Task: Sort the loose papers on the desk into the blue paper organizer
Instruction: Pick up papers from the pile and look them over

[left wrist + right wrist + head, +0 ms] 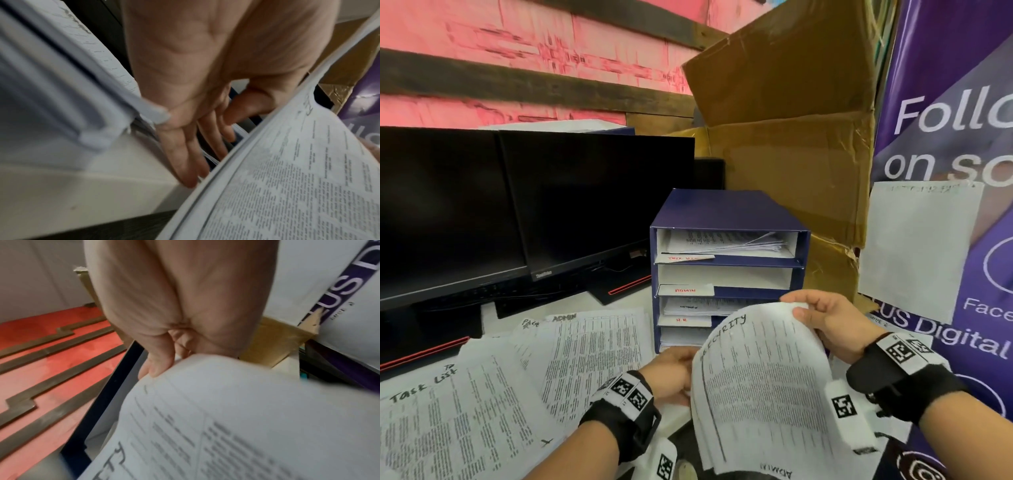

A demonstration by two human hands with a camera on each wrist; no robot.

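the right hand (828,322) pinches the far top edge of a bowed sheaf headed "security" (763,387), its fingers (156,368) curled over the edge, probably to lift it clear and read the heading. the left hand (674,373) meets the sheaf's left edge with fingers (185,159) nearly straight, seemingly steadying it. the blue paper organizer (726,212) stands just beyond, its labelled slots facing near, so the sheaf looks bound for a low slot. more loose papers (493,387) fan over the surface (571,305) at left.
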